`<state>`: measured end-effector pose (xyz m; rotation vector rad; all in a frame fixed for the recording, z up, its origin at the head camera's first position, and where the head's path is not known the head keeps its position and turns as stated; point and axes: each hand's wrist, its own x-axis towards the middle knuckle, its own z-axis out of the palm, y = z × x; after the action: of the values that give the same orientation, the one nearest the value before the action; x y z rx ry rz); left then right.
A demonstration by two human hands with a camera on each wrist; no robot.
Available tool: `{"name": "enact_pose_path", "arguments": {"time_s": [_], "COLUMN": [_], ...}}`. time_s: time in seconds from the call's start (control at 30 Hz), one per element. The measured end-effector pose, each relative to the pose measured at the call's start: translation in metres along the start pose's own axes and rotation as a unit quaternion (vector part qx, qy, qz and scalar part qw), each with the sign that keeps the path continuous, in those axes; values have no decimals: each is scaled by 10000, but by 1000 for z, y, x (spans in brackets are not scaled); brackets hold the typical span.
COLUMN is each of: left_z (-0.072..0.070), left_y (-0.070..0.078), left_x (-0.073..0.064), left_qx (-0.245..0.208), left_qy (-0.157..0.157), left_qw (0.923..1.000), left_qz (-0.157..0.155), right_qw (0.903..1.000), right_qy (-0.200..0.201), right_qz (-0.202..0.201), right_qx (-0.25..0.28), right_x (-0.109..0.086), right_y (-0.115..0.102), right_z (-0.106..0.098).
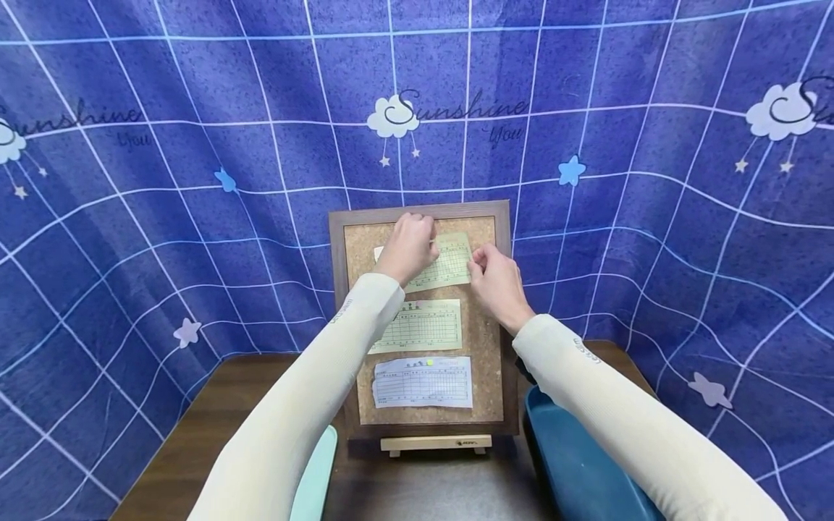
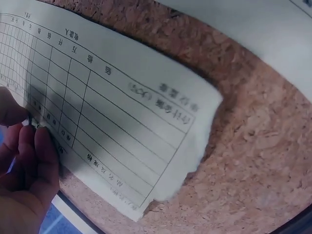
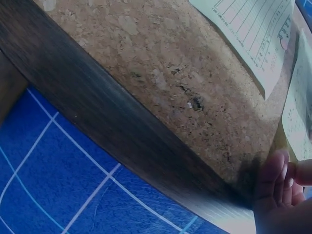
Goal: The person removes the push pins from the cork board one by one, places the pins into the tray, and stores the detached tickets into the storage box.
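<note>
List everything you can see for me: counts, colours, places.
Curtain: 1, blue with pale grid, behind the board
Table: 1, brown, beneath the board
Cork board: 1, tan, brown-framed, centre
Ledge: 1, pale wood, at the board's foot
Left tray: 1, mint, left of the ledge, partly hidden
Right tray: 1, dark blue, right of the ledge
Top slip: 1, pale green, upper board
Middle slip: 1, pale green, mid-board
Bottom slip: 1, pale bluish, lower board
Sleeves: 2, white, one per arm
Left hand: 1, bare, at the top slip's upper edge; grip unclear
Right hand: 1, bare, pinching the top slip's right edge
</note>
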<state>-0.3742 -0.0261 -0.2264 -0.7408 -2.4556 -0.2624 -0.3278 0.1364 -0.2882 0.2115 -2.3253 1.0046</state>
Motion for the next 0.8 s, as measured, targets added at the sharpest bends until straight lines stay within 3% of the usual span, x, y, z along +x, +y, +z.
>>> {"name": "enact_pose_path", "arguments": {"time_s": [0.23,0.6,0.8], "left_z": [-1,-9,-14], "left_y": [-1,-2,-5], "left_x": [1,-4,-6], "left_qx": [26,-341,-490], "left_qy": [-69,-166,-153], "left_qw": [10000,9992,9987], "left_qz": [64,-120,-42], "right_qw": [10000,9998,9997], "right_qy": [-35,-144,-201], "right_qz": [1,-71,-75], "right_qx": [80,81,84], "right_x": [0,2,2], "right_y": [1,-1,-4], "right_z": [0,-2,-6]}}
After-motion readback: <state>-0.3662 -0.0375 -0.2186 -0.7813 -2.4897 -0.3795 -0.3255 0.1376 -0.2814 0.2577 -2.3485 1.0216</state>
